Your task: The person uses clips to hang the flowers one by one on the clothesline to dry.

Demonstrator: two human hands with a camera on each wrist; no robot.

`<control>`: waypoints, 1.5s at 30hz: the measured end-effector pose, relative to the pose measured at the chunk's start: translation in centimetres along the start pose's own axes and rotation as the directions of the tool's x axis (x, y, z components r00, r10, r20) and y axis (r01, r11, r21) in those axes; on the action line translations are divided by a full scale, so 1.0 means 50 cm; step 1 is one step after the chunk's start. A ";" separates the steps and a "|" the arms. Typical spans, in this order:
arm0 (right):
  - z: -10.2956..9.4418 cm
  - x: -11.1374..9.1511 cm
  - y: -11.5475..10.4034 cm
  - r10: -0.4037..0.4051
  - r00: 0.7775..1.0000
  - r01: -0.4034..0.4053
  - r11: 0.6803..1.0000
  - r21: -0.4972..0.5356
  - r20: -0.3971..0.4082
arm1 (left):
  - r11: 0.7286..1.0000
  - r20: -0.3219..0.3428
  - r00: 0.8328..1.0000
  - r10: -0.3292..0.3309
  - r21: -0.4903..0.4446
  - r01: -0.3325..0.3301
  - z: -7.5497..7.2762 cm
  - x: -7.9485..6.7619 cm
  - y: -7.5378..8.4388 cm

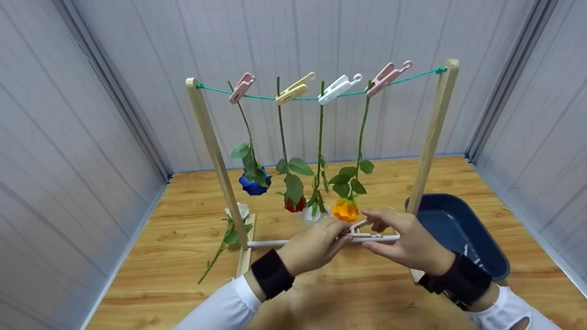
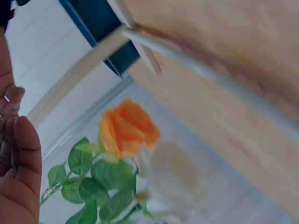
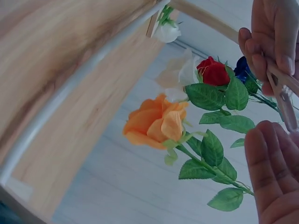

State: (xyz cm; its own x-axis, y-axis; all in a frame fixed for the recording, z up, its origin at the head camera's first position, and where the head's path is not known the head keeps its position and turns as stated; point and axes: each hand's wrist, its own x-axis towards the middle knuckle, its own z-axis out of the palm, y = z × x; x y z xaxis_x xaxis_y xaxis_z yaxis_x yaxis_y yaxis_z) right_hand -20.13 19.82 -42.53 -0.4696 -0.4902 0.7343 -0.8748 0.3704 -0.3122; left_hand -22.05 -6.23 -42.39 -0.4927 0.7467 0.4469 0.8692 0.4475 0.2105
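In the head view my left hand (image 1: 315,244) pinches one end of a pale pink clothespin (image 1: 365,235), held low in front of the rack. My right hand (image 1: 409,239) is at the clothespin's other end, thumb and fingers spread around it. The right wrist view shows the clothespin (image 3: 283,98) in the left fingers, close to the right fingertips; whether these touch it I cannot tell. Just behind hangs an orange rose (image 1: 346,210), head down. A white rose (image 1: 312,214), a red rose (image 1: 296,204) and a blue rose (image 1: 253,184) hang to its left.
Several clothespins, one of them yellow (image 1: 292,93), fix the stems to a green cord (image 1: 265,97) between wooden posts (image 1: 433,123). A white bar (image 1: 270,243) joins the posts low down. Another white rose (image 1: 238,211) lies left; a dark blue basin (image 1: 435,215) stands right.
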 end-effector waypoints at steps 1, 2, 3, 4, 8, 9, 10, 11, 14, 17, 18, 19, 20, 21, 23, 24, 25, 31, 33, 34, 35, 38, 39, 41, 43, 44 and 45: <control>-0.001 0.001 0.000 0.002 1.000 -0.001 1.000 -0.024 0.023 | 0.999 -0.005 1.000 0.012 0.037 -0.012 0.000 -0.003 -0.001; -0.002 0.003 0.001 0.002 0.999 0.000 0.999 -0.046 0.046 | 0.998 -0.009 1.000 0.025 0.064 -0.024 -0.001 -0.006 -0.003; -0.003 0.005 0.002 0.002 0.998 0.002 0.998 -0.067 0.068 | 0.996 -0.014 0.999 0.038 0.084 -0.036 0.000 -0.008 -0.005; -0.004 0.006 0.002 0.001 0.996 0.006 0.996 -0.084 0.086 | 0.993 -0.018 0.999 0.050 0.106 -0.048 0.001 -0.010 -0.006; -0.004 0.011 0.004 -0.018 0.989 0.038 0.989 -0.141 0.144 | 0.987 -0.025 0.996 0.084 0.143 -0.080 0.004 -0.016 -0.010; -0.004 0.012 0.004 -0.020 0.987 0.045 0.986 -0.158 0.159 | 0.985 -0.025 0.996 0.088 0.149 -0.083 0.005 -0.017 -0.010; -0.004 0.014 0.003 -0.024 0.985 0.055 0.982 -0.178 0.174 | 0.984 -0.025 0.996 0.091 0.156 -0.086 0.005 -0.017 -0.010; -0.004 0.016 0.002 -0.027 0.982 0.065 0.978 -0.199 0.190 | 0.983 -0.024 0.995 0.094 0.160 -0.089 0.006 -0.017 -0.010; -0.001 0.022 -0.002 -0.019 0.971 0.085 0.959 -0.270 0.238 | 0.979 -0.024 0.995 0.098 0.180 -0.092 0.007 -0.019 -0.012; 0.004 0.027 -0.004 -0.036 0.964 0.124 0.939 -0.322 0.265 | 0.976 -0.023 0.995 0.101 0.196 -0.094 0.009 -0.020 -0.015; 0.006 0.027 -0.004 -0.045 0.962 0.136 0.933 -0.332 0.268 | 0.975 -0.022 0.995 0.098 0.203 -0.092 0.010 -0.020 -0.016; 0.008 0.027 -0.004 -0.059 0.961 0.153 0.927 -0.342 0.270 | 0.975 -0.019 0.995 0.096 0.204 -0.090 0.012 -0.020 -0.017; 0.009 0.027 -0.004 -0.074 0.960 0.170 0.920 -0.352 0.270 | 0.974 -0.016 0.995 0.094 0.208 -0.089 0.013 -0.021 -0.017; 0.011 0.026 -0.004 -0.088 0.959 0.185 0.915 -0.360 0.270 | 0.974 -0.012 0.996 0.090 0.208 -0.086 0.014 -0.021 -0.018; 0.013 0.025 -0.004 -0.103 0.958 0.202 0.906 -0.372 0.268 | 0.976 -0.003 0.997 0.078 0.206 -0.076 0.017 -0.022 -0.020; 0.014 0.024 -0.004 -0.110 0.957 0.209 0.903 -0.376 0.268 | 0.977 0.002 0.997 0.071 0.201 -0.070 0.018 -0.023 -0.020; 0.015 0.023 -0.003 -0.114 0.957 0.213 0.901 -0.378 0.267 | 0.980 0.005 0.998 0.063 0.190 -0.063 0.019 -0.024 -0.021; 0.013 0.019 0.003 -0.113 0.963 0.197 0.914 -0.355 0.243 | 0.986 0.024 1.000 0.001 0.164 -0.005 0.002 -0.036 -0.026; 0.010 0.016 0.006 -0.115 0.966 0.194 0.915 -0.355 0.233 | 0.988 0.021 0.999 -0.025 0.152 0.022 -0.013 -0.042 -0.034; 0.009 0.014 0.008 -0.115 0.967 0.193 0.914 -0.356 0.228 | 0.991 0.017 0.999 -0.042 0.132 0.039 -0.022 -0.046 -0.040; 0.007 0.013 0.010 -0.116 0.968 0.192 0.914 -0.359 0.224 | 0.992 0.011 0.998 -0.061 0.107 0.059 -0.032 -0.050 -0.048; 0.004 0.007 0.016 -0.117 0.971 0.188 0.912 -0.364 0.209 | 0.991 -0.022 0.991 -0.132 0.010 0.132 -0.065 -0.068 -0.071; 0.003 0.006 0.017 -0.117 0.971 0.187 0.913 -0.363 0.207 | 0.988 -0.033 0.987 -0.155 -0.018 0.154 -0.075 -0.076 -0.080; 0.001 0.002 0.021 -0.116 0.973 0.184 0.915 -0.360 0.201 | 0.981 -0.053 0.980 -0.193 -0.039 0.191 -0.095 -0.094 -0.097; 0.000 -0.003 0.024 -0.116 0.973 0.182 0.916 -0.358 0.199 | 0.974 -0.071 0.972 -0.224 -0.034 0.222 -0.113 -0.113 -0.113; -0.001 -0.005 0.026 -0.114 0.973 0.180 0.917 -0.356 0.199 | 0.972 -0.081 0.968 -0.237 -0.024 0.235 -0.122 -0.122 -0.121; -0.002 -0.008 0.027 -0.112 0.974 0.178 0.917 -0.356 0.199 | 0.969 -0.093 0.964 -0.247 -0.014 0.247 -0.130 -0.132 -0.129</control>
State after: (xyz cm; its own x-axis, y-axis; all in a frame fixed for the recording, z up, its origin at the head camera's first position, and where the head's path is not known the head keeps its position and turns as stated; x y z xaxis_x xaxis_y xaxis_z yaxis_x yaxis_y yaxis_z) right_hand -21.13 20.59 -43.17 -0.3828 -0.6757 0.6300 -0.8440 0.5330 0.0589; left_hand -24.12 -17.20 -41.04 -0.6861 0.5638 0.4598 0.7210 0.6113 0.3263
